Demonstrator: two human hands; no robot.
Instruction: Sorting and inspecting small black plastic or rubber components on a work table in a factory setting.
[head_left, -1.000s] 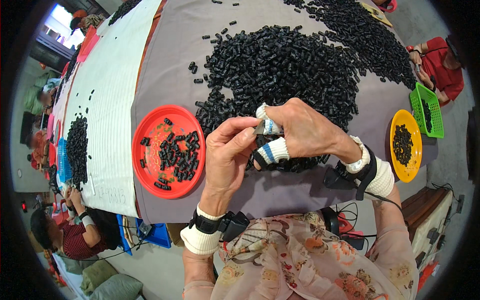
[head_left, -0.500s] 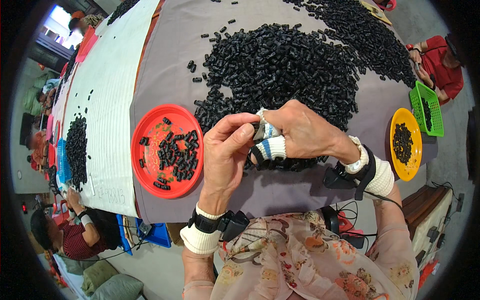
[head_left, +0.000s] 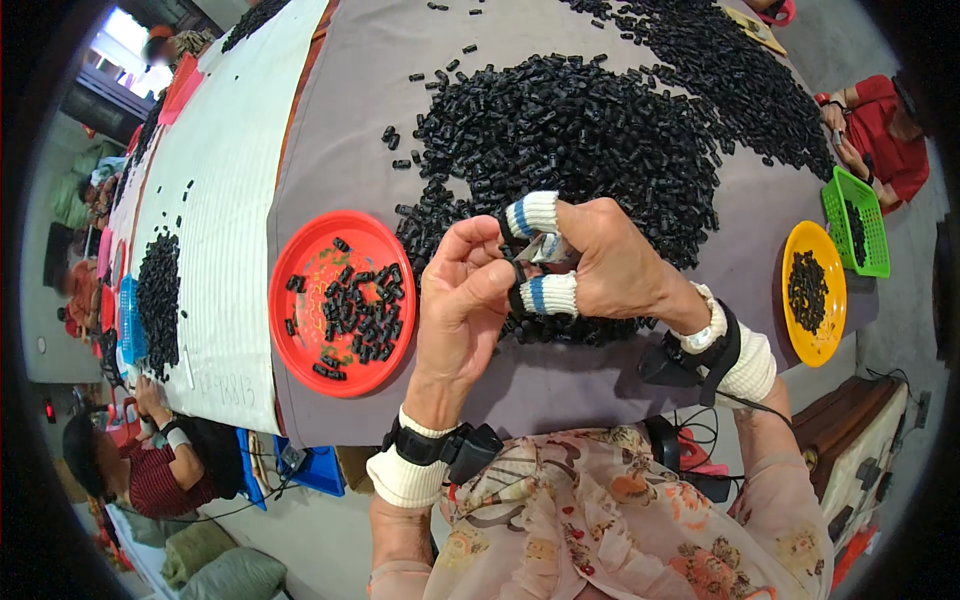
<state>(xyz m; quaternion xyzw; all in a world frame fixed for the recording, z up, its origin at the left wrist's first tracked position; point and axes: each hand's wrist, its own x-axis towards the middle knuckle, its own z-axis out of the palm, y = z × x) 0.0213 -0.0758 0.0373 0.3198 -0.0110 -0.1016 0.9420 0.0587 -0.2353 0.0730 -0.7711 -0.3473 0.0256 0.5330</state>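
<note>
My left hand (head_left: 465,305) pinches a small black part (head_left: 516,268) between thumb and fingertips, mostly hidden by the fingers. Facing it, my right hand (head_left: 620,265) wears white knitted finger covers with blue stripes on thumb and forefinger. Between those two fingers sits a small shiny metal-looking tool (head_left: 545,248), its kind not clear, with its end close to the black part. Both hands hover over the near side of a large heap of small black parts (head_left: 560,130). To the left, a red plate (head_left: 285,345) holds many loose black parts.
On the right stand a yellow plate (head_left: 828,335) of black parts and a green basket (head_left: 872,220). Another heap (head_left: 740,85) spreads at the far right. Co-workers sit at the right (head_left: 885,130) and lower left (head_left: 160,470). A white-covered table (head_left: 230,200) adjoins on the left.
My right thumb and forefinger have spread farther apart, showing more of the shiny tool. The left fingers have shifted slightly right and opened a little. The whole view has moved slightly.
</note>
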